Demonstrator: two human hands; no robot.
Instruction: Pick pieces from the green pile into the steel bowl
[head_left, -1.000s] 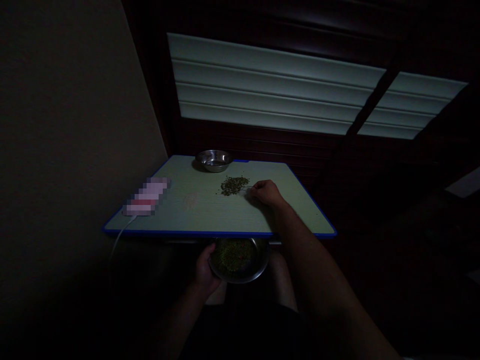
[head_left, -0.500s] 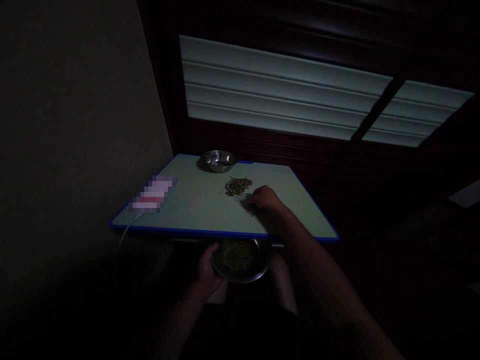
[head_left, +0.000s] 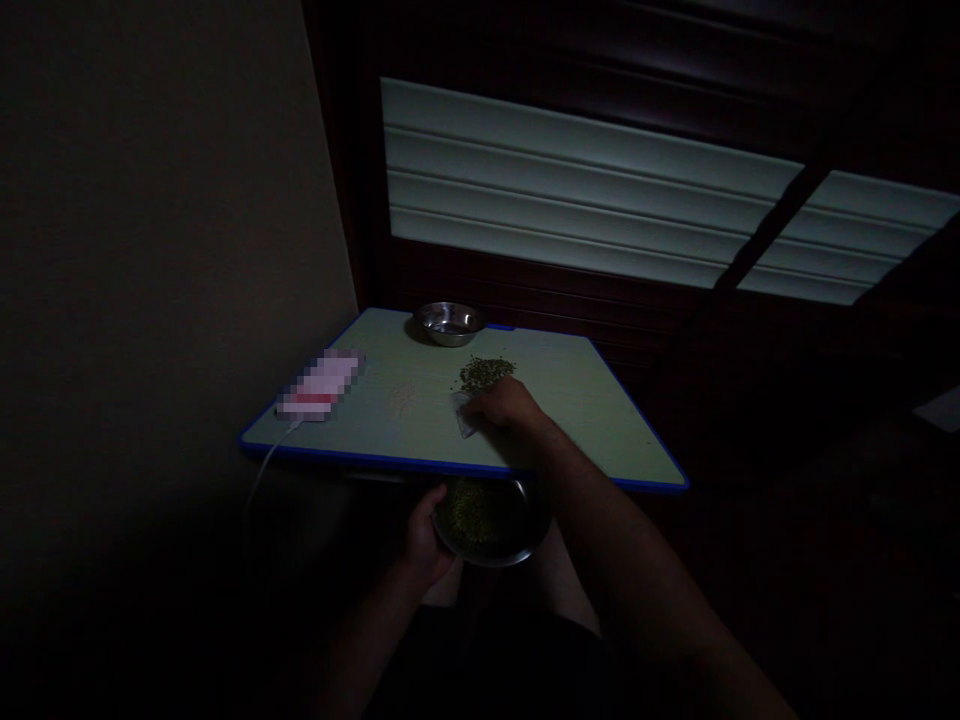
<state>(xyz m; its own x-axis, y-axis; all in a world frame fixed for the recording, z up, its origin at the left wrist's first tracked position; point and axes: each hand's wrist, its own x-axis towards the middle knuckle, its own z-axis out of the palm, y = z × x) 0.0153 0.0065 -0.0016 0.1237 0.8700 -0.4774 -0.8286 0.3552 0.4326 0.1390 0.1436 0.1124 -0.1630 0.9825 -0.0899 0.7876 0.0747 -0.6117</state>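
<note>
My left hand (head_left: 427, 535) grips the left rim of a metal bowl (head_left: 517, 553), which sits below the table's front edge above my lap. Small greenish grains (head_left: 469, 510) lie in it, mostly on the left side. Over the table, my right hand (head_left: 510, 402) is closed on a thin, pale, translucent sheet (head_left: 465, 415), flat or bag-like; the dim light hides its exact kind. Just beyond these fingers spreads a loose pile of small brownish-green grains (head_left: 486, 371). A fainter patch of pale bits (head_left: 403, 398) lies to the left.
The pale folding table (head_left: 600, 440) has a blue rim. A second metal bowl (head_left: 450, 325) stands at its back edge. On the left lies a blurred-out pinkish device (head_left: 322, 385) with a white cable (head_left: 262, 465) hanging over the edge. Behind is a dark panelled door (head_left: 555, 265).
My right hand has moved slightly left with the pale sheet, which now shows more fully in front of the pile. My left hand still holds the bowl. The whole view has shifted a little.
</note>
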